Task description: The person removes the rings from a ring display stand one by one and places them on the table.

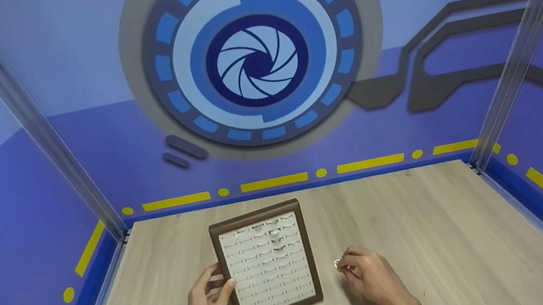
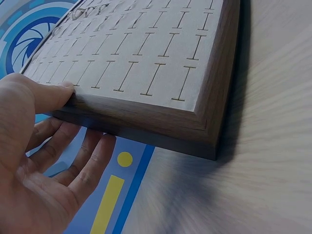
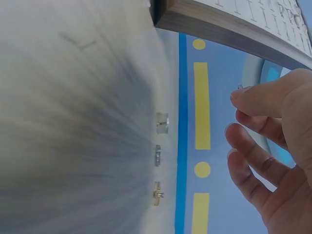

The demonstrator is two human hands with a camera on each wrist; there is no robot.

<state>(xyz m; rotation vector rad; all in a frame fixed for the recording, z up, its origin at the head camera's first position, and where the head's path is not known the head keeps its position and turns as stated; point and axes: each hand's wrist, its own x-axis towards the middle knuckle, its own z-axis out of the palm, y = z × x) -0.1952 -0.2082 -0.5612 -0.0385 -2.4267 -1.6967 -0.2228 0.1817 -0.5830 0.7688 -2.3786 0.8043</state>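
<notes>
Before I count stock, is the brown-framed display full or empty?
The display is partly filled: rings sit near its top; lower slots look empty.

The frame is brown, its insert white (slits in rows), the wall blue-violet.

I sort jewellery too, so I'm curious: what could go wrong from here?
The small ring sits only at the fingertips of the right hand, so it might slip. The left hand holds the tray tilted by one side; a weak grip could jolt the seated rings. The loose rings on the table might get knocked.
</notes>
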